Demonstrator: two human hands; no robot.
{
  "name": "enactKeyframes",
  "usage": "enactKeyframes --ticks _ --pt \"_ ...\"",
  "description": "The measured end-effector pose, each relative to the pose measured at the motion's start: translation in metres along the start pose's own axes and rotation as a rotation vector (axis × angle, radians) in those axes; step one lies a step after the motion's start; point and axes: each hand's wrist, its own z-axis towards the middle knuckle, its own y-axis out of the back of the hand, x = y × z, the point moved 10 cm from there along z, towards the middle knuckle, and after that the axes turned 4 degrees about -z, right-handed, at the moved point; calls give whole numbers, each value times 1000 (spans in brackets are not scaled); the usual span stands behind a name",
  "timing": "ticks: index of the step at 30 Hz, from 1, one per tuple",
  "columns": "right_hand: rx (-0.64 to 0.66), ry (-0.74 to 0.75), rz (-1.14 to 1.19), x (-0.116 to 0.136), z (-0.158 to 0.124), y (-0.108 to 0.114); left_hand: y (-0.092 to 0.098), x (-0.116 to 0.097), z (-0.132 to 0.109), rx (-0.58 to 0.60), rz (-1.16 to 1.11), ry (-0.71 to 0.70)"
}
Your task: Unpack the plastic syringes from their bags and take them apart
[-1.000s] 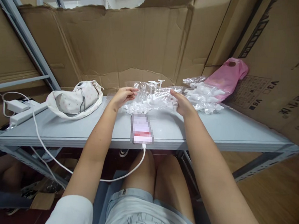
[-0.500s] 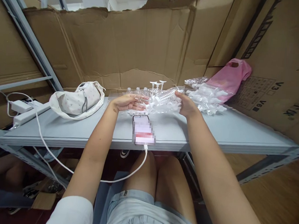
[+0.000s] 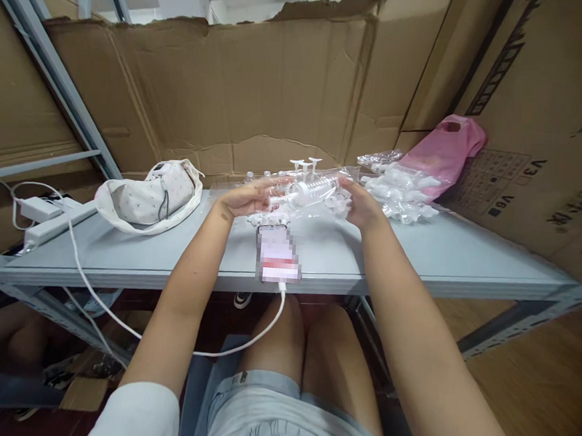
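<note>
A clear plastic bag (image 3: pixel 317 196) is held up between my hands, above the table and behind a phone. Inside it are a clear ribbed cylinder and white plastic pieces. My left hand (image 3: pixel 245 198) grips the bag's left end, its fingertips partly hidden by the shiny film. At the right end, my right hand (image 3: pixel 362 204) pinches the bag with the thumb on top. Just behind stand white T-shaped plunger tops (image 3: pixel 305 164) and several small clear bottles (image 3: pixel 249 176), their lower parts covered by my hand and the bag. Small white pieces (image 3: pixel 269 219) lie under my left hand.
A phone (image 3: pixel 278 254) with a white cable (image 3: pixel 263 335) lies at the grey table's (image 3: pixel 442 255) front edge. A white fabric bag (image 3: pixel 150 195) and power strip (image 3: pixel 61 222) are left. Bagged white parts (image 3: pixel 400 186) and a pink bag (image 3: pixel 445 149) are right. Cardboard (image 3: pixel 280 91) stands behind.
The bag has turned slightly and dropped a little at its right end. My left fingers, stretched out before, have curled more around the bag's left end. My right hand still holds it.
</note>
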Motion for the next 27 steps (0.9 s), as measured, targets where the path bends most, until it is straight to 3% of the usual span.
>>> enactKeyframes --ticks 2,8,12,17,21,24,27 --pt "12 10 -18 1 0 -2 -1 -1 0 12 30 7" --pt "-43 -22 -60 -4 0 3 4 20 2 -22 194 184" --pt "-47 -14 12 -5 3 3 10 7 2 -134 183 83" --pt "-162 83 133 -1 11 20 45 -37 -13 -478 159 -234" --pt "-315 141 239 -4 18 43 86 -58 -39 -842 171 -460" --pt "-376 148 294 -9 21 52 112 -60 -65 -1149 277 -529" --pt "-392 150 296 -10 21 55 123 -59 -83 -1386 548 -454"
